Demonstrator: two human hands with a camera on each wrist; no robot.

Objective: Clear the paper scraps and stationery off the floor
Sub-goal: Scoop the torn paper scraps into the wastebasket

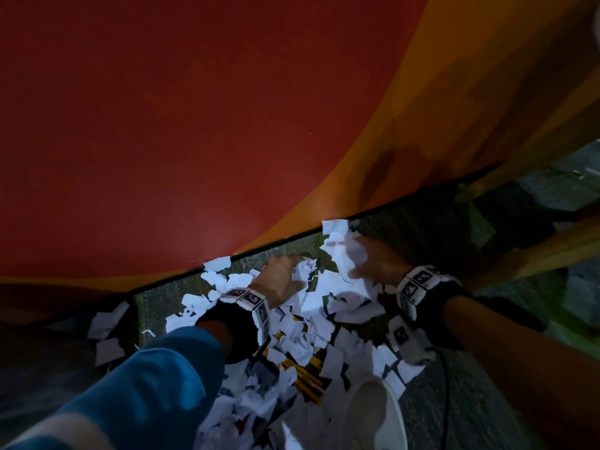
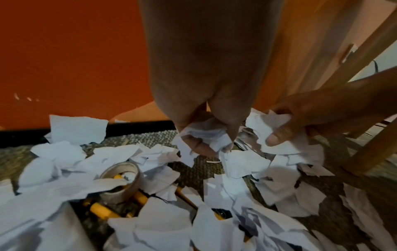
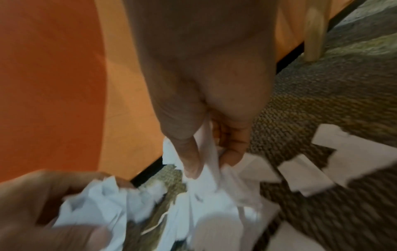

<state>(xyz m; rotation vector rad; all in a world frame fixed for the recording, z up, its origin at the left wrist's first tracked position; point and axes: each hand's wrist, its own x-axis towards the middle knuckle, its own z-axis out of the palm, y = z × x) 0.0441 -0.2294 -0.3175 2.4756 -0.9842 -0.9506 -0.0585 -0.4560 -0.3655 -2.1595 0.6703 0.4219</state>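
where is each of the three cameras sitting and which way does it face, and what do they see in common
Head: worn on the head, looking down at the carpet and wall; shows both hands, a blue trouser leg and a white shoe.
Left wrist: looks along the left hand, which grips paper scraps; a tape roll and pencils lie below.
Right wrist: looks along the right hand, pinching scraps.
Shared: each wrist view also catches the other hand.

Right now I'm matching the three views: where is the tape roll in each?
Head: not visible; scraps cover that spot.
Left wrist: tape roll lower left, among scraps, yellow pencils beside it.
Right wrist: not in it.
Shared landmark: the black baseboard under the orange wall.
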